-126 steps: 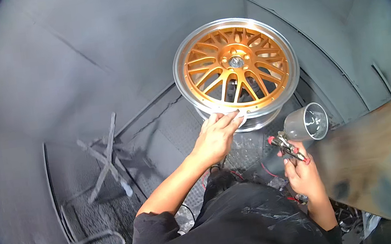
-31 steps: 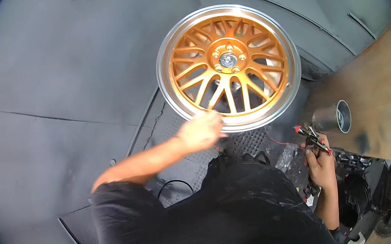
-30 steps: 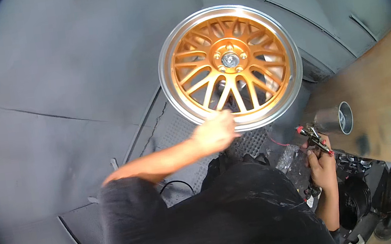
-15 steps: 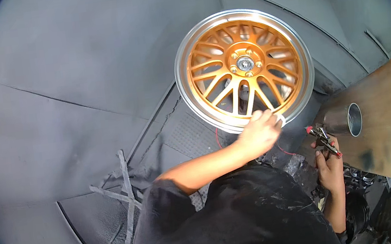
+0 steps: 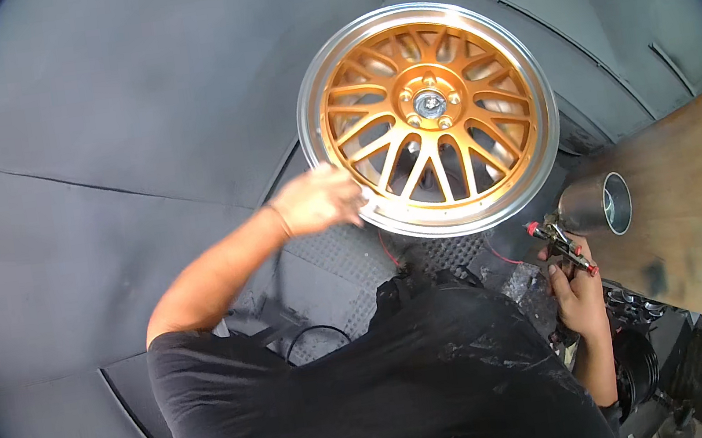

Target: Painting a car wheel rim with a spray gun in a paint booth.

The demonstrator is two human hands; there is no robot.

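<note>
A multi-spoke wheel rim, with gold-orange spokes and a polished silver lip, lies face up ahead of me. My left hand is at the near left edge of its lip, fingers curled and slightly blurred. Something small and white, perhaps a folded cloth, shows at its fingertips against the lip. On the right, below the wheel, my right hand grips a spray gun with red fittings. A silver metal cup, its mouth uncovered, appears joined to the gun. The gun's handle is mostly hidden by my fingers.
Grey sheet walls stand on the left and behind the wheel. A wooden panel stands at the right. Below the wheel are a textured floor mat and a thin red line. Dark round gear lies beside my right forearm.
My left hand has swept left along the lip from its near edge to its left side. The wheel's bolt holes sit at a slightly different angle. My right hand still holds the spray gun.
</note>
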